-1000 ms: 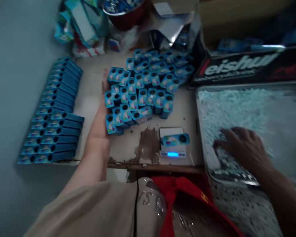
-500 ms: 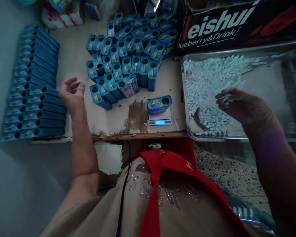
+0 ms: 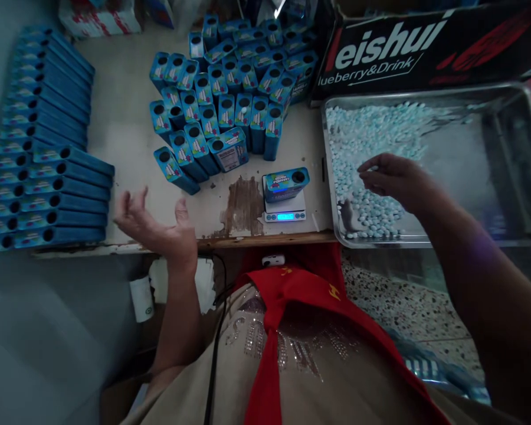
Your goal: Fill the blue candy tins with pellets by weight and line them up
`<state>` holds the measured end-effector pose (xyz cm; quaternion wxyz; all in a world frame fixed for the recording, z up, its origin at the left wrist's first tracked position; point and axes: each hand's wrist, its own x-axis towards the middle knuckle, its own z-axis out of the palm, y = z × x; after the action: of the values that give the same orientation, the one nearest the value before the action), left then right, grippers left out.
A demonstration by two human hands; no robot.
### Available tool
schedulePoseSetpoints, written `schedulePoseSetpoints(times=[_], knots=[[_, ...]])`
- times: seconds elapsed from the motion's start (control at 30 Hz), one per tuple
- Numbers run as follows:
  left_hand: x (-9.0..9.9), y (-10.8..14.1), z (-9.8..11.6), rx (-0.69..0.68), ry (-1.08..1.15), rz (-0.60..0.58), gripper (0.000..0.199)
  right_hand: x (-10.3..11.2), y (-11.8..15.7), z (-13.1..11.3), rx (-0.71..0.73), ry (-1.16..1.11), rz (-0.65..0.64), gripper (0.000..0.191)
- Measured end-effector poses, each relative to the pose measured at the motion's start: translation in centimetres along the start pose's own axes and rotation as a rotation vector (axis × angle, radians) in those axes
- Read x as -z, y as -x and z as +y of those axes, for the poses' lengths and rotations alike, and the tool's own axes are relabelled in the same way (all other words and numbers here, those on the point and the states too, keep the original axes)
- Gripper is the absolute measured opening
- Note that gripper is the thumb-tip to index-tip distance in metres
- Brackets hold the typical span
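With the small scale (image 3: pixel 294 206) taken as the middle of the clock, a single blue box (image 3: pixel 287 184) stands on its platform, the dark round hole in the box's top lying toward 3 o'clock, and a lit blue display glows at the scale's 6 o'clock edge. Out between 2 and 3 o'clock, the right hand (image 3: pixel 397 178) hangs low over the metal tray (image 3: pixel 462 156), fingers half curled and thumb near the forefinger; something pale shows by the fingertips, but I cannot tell whether it is gripped or lies beneath. Pale blue pieces (image 3: pixel 378 219) spread over the tray's 9 o'clock half. Between 8 and 9 o'clock, the left hand (image 3: pixel 169 237) is palm up above the front edge of the worktop (image 3: pixel 126 118), wide open with thumb well apart from the fingers, holding nothing. At 11 o'clock a loose cluster of blue boxes (image 3: pixel 219 88) stands close together, a pale piece at the hole of one; between 9 and 10 o'clock more boxes lie in neat stacked rows (image 3: pixel 66 195). A black carton (image 3: pixel 380 65) stands near 2 o'clock, just beyond the tray, and red cloth (image 3: pixel 265 330) hangs knotted at 6 o'clock
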<state>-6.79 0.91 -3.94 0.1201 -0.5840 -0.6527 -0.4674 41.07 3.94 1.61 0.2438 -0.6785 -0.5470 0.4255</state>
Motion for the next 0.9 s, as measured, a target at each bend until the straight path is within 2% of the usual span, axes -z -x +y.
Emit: schedulePoseSetpoints(times=[0.07, 0.13, 0.2, 0.27, 0.33, 0.4, 0.5, 0.57, 0.63, 0.73, 0.9], knots=[[0.3, 0.5, -0.5, 0.03, 0.024, -0.054, 0.052, 0.0, -0.1, -1.6, -0.009, -0.129, -0.071, 0.015], [0.1, 1.0, -1.0, 0.018, 0.053, -0.117, 0.045, -0.3, -0.3, -4.0, -0.003, -0.116, -0.144, 0.011], [-0.4, 1.8, -0.9, -0.035, 0.065, -0.173, 0.041, -0.7, -0.4, -6.8, 0.072, 0.0, -0.227, 0.003], [-0.9, 2.6, -0.2, -0.107, 0.107, -0.261, 0.035, -1.2, -0.6, -9.6, 0.199, 0.18, -0.283, 0.004], [-1.5, 3.4, 0.9, -0.171, 0.17, -0.333, 0.026, -2.0, -0.7, -12.0, 0.343, 0.381, -0.291, 0.009], [-2.0, 3.9, 1.7, -0.224, 0.204, -0.33, 0.021, -3.0, -0.9, -13.7, 0.453, 0.57, -0.292, 0.013], [-2.3, 4.3, 2.1, -0.285, 0.186, -0.266, 0.021, -4.3, -1.1, -14.9, 0.522, 0.8, -0.303, 0.021], [-2.3, 4.3, 1.7, -0.278, 0.187, -0.282, 0.021, -4.8, -1.2, -15.2, 0.549, 0.909, -0.331, 0.026], [-2.2, 4.2, 0.8, -0.214, 0.188, -0.329, 0.021, -5.0, -1.1, -15.4, 0.579, 0.961, -0.358, 0.028], [-2.1, 3.8, -0.6, -0.126, 0.167, -0.384, 0.023, -4.9, -1.0, -15.6, 0.605, 0.929, -0.344, 0.029], [-2.1, 3.4, -1.5, -0.126, 0.153, -0.413, 0.023, -5.2, -1.0, -15.6, 0.564, 0.766, -0.312, 0.028]])
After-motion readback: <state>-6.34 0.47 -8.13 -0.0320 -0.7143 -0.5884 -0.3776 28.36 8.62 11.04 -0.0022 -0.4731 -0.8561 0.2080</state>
